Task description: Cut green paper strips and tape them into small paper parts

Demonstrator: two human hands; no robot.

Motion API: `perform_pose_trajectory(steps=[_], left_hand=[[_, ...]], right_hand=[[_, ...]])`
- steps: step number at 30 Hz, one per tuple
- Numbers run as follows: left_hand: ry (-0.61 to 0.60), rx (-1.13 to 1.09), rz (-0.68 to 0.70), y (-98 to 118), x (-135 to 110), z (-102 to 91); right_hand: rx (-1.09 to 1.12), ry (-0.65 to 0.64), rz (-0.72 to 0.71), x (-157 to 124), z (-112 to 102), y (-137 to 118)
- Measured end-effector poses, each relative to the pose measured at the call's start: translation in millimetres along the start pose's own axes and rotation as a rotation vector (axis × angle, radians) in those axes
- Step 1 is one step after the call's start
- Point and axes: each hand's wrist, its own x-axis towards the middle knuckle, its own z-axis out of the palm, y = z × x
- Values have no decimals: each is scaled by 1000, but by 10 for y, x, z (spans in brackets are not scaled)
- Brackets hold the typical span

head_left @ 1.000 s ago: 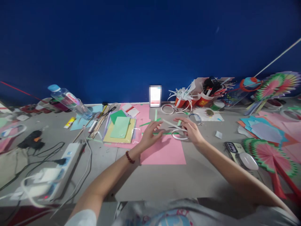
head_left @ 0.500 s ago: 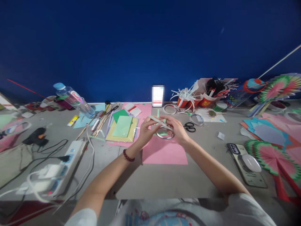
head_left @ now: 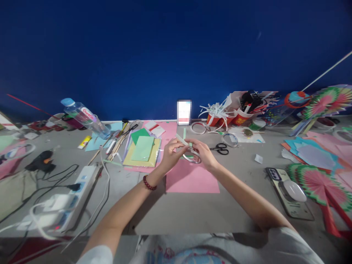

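At nine o'clock of the view, clear glossy plastic is seen on the bottle. Matt paper is recognised in the pink sheet, near half past five; by the white ring, toward five, a smooth finish is shown.

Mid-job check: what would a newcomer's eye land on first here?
Probably the bright white upright rectangular panel, straight ahead against the dark blue backdrop. Next, at the centre, the bare left hand and bare right hand together hold a thin white ring and pale strip above a pink paper sheet. Then the pink, green-edged pleated paper fan at far right.
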Motion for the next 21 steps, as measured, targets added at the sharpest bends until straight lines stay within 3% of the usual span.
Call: perform_pose_trajectory(steps=[5,13,21], left_hand=[[64,-98,-32,-52,18,20],[7,-231,-192,73,47,-55],[-3,-191,-177,-11,18,-10]], right_hand=[[13,-47,26,9,6,34],[93,-182,34,-46,31,7],[145,-205,82,49,-7,237]])
